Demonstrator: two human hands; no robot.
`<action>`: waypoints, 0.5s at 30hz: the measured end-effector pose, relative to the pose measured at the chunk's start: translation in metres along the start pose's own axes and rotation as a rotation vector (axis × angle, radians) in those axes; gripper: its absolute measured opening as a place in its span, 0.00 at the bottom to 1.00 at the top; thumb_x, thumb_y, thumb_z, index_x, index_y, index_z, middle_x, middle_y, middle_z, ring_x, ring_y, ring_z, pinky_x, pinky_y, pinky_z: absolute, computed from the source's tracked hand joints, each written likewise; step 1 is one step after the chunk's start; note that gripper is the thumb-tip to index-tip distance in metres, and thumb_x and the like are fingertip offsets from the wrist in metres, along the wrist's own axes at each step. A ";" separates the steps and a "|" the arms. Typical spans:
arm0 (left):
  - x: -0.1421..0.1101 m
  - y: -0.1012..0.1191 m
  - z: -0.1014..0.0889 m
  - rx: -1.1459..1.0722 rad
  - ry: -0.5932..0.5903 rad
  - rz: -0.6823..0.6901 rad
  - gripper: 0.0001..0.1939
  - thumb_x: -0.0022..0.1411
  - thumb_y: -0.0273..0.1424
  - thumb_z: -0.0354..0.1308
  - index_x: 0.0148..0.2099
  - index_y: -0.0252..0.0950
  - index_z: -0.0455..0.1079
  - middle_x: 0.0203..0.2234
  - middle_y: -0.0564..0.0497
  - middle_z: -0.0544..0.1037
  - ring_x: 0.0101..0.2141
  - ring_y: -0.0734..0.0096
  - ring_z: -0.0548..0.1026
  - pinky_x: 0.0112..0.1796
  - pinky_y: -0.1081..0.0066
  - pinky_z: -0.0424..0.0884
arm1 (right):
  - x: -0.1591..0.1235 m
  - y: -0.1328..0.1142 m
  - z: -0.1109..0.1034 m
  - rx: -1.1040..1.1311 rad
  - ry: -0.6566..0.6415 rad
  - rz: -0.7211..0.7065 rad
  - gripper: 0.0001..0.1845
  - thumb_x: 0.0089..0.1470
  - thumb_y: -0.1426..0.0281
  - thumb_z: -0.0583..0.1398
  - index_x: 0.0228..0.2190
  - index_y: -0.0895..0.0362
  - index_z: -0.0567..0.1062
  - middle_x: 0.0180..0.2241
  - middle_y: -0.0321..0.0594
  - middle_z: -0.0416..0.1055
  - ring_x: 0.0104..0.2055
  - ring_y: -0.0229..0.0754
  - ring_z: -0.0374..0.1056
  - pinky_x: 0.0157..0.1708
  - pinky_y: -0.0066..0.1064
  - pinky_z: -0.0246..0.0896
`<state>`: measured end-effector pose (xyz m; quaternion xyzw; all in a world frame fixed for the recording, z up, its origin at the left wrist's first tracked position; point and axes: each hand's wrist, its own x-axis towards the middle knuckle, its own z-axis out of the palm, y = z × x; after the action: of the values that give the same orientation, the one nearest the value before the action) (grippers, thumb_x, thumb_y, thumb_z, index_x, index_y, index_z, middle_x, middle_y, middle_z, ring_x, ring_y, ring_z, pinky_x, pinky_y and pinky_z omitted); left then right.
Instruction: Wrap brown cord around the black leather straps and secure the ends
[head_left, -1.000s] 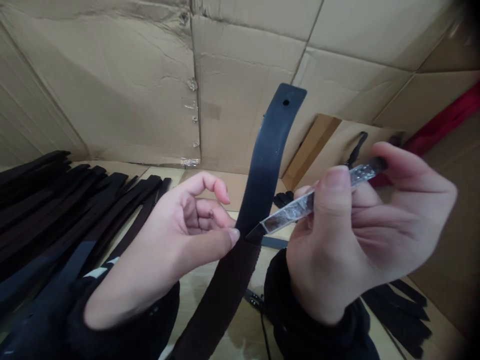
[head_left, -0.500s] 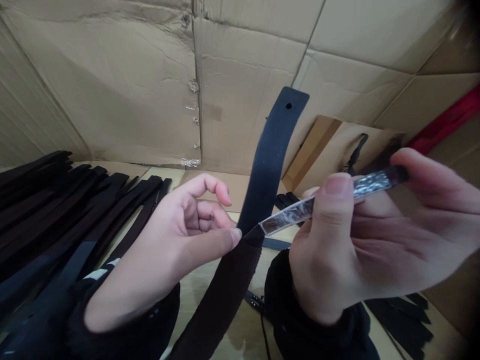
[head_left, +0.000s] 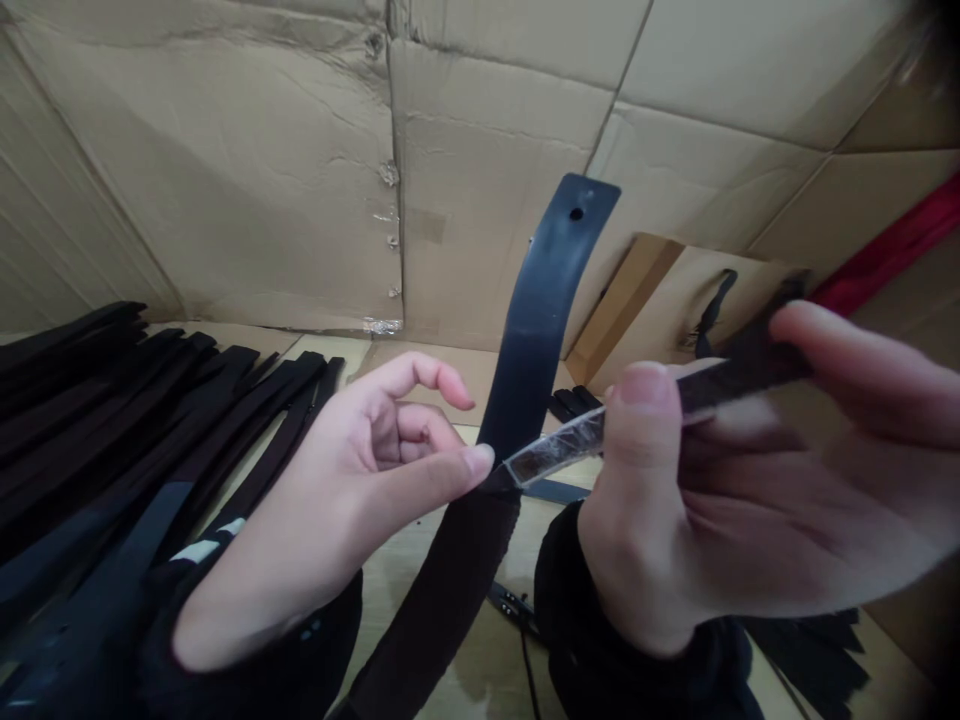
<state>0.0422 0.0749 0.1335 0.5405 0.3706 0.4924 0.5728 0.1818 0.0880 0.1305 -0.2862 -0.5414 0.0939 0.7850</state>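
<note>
My left hand (head_left: 352,490) pinches a long belt strap (head_left: 536,310) between thumb and fingers, with the thumb tip at its edge. The strap stands up from the table, with a punched hole near its square upper end. Its upper part is smooth and dark blue-black, and its lower part (head_left: 442,600) looks brown and fibrous. My right hand (head_left: 720,490) holds a slim knife (head_left: 559,450) wrapped in clear tape. The knife's dark tip touches the strap beside my left thumb.
Several dark belt straps (head_left: 112,420) lie in a fan at the left, and more (head_left: 810,650) lie at the lower right. Both rest on a light wooden table (head_left: 405,570). Creased cardboard (head_left: 225,170) walls the back, with red cloth (head_left: 892,250) at the right.
My right hand has moved right, and the knife now lies flatter, with its tip still at the strap. My left hand has shifted slightly right along the strap.
</note>
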 end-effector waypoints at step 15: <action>-0.002 -0.002 0.004 0.023 0.038 0.033 0.13 0.56 0.29 0.65 0.36 0.43 0.62 0.20 0.62 0.71 0.23 0.81 0.67 0.26 0.84 0.65 | 0.005 0.006 -0.002 -0.039 -0.052 -0.053 0.18 0.50 0.79 0.61 0.41 0.49 0.70 0.33 0.34 0.61 0.19 0.27 0.60 0.10 0.22 0.52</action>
<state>0.0456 0.0725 0.1319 0.5436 0.3782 0.5076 0.5512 0.1866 0.0938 0.1305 -0.2847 -0.5706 0.0698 0.7671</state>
